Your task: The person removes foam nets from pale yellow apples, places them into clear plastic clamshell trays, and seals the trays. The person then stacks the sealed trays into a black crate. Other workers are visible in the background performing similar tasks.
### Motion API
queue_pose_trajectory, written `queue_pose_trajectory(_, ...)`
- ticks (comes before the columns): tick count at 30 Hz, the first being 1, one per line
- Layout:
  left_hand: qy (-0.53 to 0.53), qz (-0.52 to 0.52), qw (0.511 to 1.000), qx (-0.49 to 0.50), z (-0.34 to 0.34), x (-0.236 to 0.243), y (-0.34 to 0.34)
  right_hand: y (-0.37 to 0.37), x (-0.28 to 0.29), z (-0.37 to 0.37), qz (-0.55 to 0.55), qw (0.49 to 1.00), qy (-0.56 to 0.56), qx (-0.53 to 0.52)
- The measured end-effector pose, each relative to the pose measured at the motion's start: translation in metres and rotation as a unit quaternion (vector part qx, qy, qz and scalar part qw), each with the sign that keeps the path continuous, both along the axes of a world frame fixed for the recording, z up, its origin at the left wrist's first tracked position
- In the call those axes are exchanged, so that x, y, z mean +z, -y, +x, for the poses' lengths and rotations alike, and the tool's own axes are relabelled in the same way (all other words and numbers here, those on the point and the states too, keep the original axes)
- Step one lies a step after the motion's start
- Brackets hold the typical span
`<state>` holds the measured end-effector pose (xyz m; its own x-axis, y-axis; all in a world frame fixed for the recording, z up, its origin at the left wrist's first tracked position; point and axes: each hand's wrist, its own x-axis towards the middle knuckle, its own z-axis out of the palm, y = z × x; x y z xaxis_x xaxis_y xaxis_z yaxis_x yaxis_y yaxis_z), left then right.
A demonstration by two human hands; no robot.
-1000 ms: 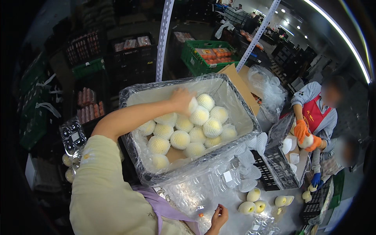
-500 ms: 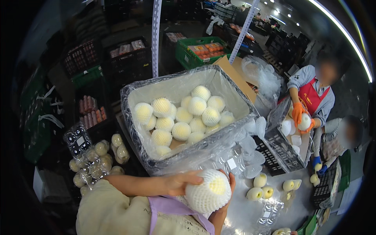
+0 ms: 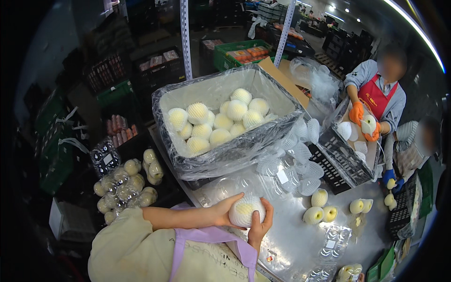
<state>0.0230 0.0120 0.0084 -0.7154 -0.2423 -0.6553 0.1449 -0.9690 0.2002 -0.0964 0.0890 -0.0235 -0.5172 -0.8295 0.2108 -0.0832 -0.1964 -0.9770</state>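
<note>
The left hand (image 3: 224, 211) has come out of the box (image 3: 211, 164); it and the right hand (image 3: 260, 224) now clasp a netted fruit (image 3: 245, 210) between their fingers, on the box's near side. A loosened grip could drop it.

Dim background, curved edges, glary tabletop (image 3: 293, 239)

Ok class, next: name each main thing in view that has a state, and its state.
Left hand: gripping the netted fruit
Right hand: gripping it too
Netted fruit: wrapped, held
Plastic-lined bin: open, partly full
Green crate behind it: open, loaded
Loose foam nets: heaped, no fruit inside
</note>
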Motion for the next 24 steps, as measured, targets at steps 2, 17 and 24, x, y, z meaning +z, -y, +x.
queue_pose_trajectory(2,-0.007,-0.008,1.000,0.021,-0.001,0.004,-0.001,0.001,-0.005,-0.002,-0.029,0.998,0.063,0.011)
queue_pose_trajectory(17,-0.096,-0.293,0.951,0.020,0.011,-0.003,0.015,-0.012,0.003,-0.003,-0.020,0.988,0.154,0.017)
queue_pose_trajectory(24,-0.102,-0.291,0.951,-0.002,0.025,-0.008,0.013,-0.027,0.015,0.008,0.058,0.995,0.063,-0.043)
